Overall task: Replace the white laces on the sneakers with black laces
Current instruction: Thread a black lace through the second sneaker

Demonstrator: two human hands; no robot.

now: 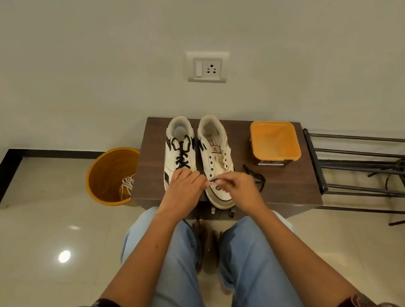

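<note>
Left hand (183,187) and right hand (239,186) meet over the toe of the right sneaker (215,157), near the desk's (284,190) front edge; both pinch a black lace (255,177) at the lowest eyelets, its loose end trailing on the desk to the right. Left sneaker (178,150), just beside, is already laced black. Orange tub (274,140) stands near the back right corner. White laces (127,186) lie in the orange bin (108,175) on the floor, left of the desk.
</note>
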